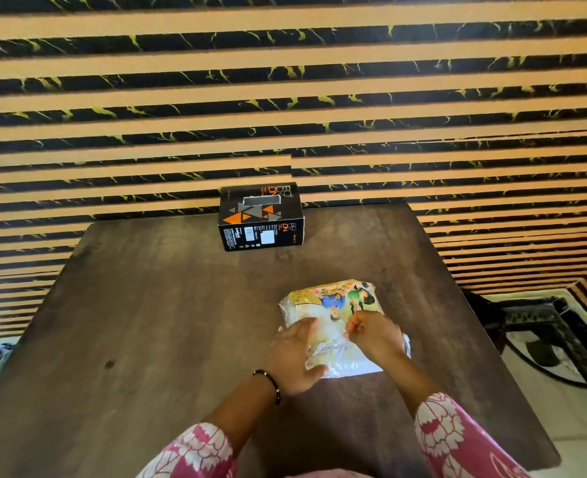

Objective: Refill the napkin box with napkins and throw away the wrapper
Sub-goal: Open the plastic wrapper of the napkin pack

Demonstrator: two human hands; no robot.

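1. We see the napkin pack (337,326), still sealed in its clear printed wrapper, lying flat on the dark wooden table (147,322), directly under both hands.
2. Its long axis runs from near us away toward the wall, tilted slightly to the left at the far end; the printed picture of figures sits on the far half, beyond our fingers, and a cursive logo lies on the near half between the two wrists.
3. Our left hand (294,357) rests flat on the pack's left near edge, fingers spread and pressing the wrapper down, thumb pointing toward the right hand.
4. Our right hand (375,334) is curled on top of the pack, its fingertips bunched together and pinching the plastic near the middle of the upper face.
5. The two hands are close, just beside each other, both touching the wrapper.
6. A beaded bracelet (271,382) circles the left wrist; pink floral sleeves (450,432) cover both forearms.
7. Well beyond the hands, at the table's far edge, stands the black and orange napkin box (261,219), its slot on top facing up and its long axis running left to right.
8. Behind the box rises a striped black and tan wall (285,98).
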